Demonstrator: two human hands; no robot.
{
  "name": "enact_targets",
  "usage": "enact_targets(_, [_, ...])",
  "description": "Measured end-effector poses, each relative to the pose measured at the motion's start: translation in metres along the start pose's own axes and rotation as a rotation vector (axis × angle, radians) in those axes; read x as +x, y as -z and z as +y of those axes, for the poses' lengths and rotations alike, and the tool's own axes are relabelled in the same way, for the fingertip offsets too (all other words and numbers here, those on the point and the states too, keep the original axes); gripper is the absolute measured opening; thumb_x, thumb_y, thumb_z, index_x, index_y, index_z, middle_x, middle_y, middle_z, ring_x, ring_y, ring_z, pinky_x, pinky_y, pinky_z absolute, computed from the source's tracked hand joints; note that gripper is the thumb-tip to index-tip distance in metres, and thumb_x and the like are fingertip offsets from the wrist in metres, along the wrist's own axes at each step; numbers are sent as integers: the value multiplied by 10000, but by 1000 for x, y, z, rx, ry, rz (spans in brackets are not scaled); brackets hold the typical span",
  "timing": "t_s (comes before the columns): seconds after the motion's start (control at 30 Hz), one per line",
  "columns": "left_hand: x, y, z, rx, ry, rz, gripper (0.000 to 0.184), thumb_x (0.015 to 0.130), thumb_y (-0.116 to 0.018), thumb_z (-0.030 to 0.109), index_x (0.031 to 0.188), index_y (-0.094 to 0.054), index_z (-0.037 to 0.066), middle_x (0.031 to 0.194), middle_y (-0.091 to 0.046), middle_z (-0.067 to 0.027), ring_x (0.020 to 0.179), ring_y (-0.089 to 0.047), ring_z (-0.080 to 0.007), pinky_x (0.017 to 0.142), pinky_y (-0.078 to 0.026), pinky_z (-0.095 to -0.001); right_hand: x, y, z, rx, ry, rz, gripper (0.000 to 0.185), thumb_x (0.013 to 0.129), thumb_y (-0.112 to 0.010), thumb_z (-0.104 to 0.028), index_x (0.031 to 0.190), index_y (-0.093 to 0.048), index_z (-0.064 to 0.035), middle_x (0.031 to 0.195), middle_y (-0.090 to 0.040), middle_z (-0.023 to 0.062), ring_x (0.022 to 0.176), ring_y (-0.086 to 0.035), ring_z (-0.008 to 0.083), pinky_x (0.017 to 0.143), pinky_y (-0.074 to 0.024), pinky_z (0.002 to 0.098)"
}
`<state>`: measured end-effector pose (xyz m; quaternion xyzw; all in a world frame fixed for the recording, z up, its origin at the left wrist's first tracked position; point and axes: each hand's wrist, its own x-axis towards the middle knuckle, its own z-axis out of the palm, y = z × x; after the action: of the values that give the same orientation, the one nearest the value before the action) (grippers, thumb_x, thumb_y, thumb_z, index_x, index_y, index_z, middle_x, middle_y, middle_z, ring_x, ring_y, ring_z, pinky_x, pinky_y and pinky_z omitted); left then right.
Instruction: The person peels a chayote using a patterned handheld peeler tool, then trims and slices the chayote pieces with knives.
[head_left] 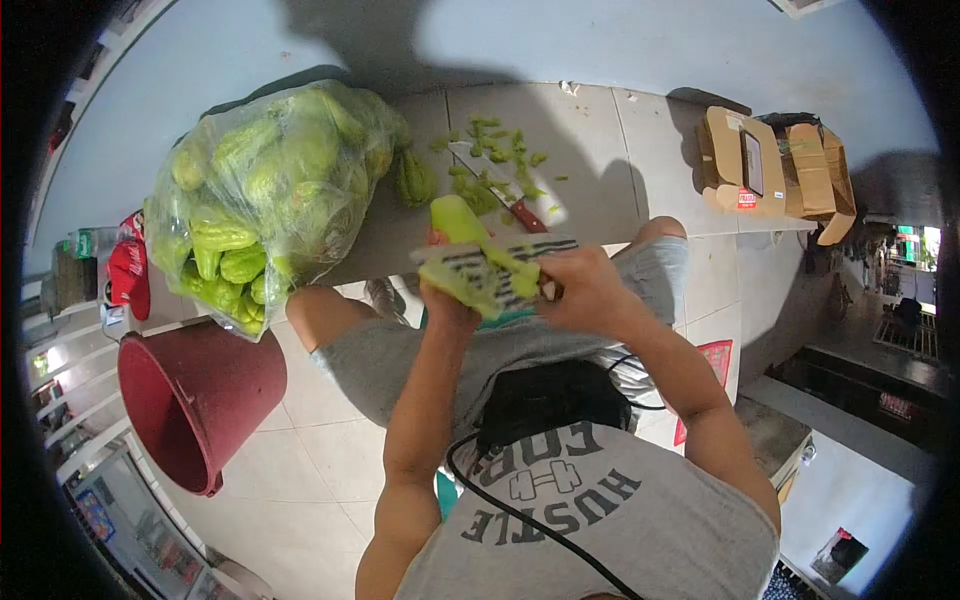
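My left hand (450,300) is closed around a pale green peeled chayote (458,220), in front of my lap. Beside it my right hand (585,285) grips one end of a blurred, striped flat thing (500,268) that lies against the green flesh; I cannot make out what it is. Just beyond my hands, on the tiled ledge (590,130), rests a knife (500,190) with a red-brown handle, amid scattered green peelings (480,195). A whole chayote (415,178) lies left of the peelings, next to a large clear plastic bag of chayotes (275,180).
A dark red bucket (240,385) stands on the floor at the left, below the bag. Opened cardboard boxes (740,165) sit at the ledge's right end. A red cap (128,270) is at the far left. A black cable (540,520) runs down my shirt.
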<state>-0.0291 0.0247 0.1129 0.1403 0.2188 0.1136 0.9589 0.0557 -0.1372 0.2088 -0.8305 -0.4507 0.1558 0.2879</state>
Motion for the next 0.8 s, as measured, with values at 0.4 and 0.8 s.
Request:
enact_targets(0.4, [-9,-17,8,162,4,-192,590,920,-556,385,1389,-396,64,1242,-554,-124,1064,-621,-237,866,-552,-379,9,-11,42,-152,-262,56,244,687,-760,-214,858,-677,-61,716,-659,157,672,-656,361,635,-528,442])
enact_targets(0.8, [-3,-20,14,233,7,-335,625,905,-510,524,1346,-460,84,1094,-608,-165,878,-648,-291,674,-557,-435,18,-9,64,-19,-357,23,202,711,-719,-164,854,-671,-28,701,-657,169,683,-662,367,646,-531,432])
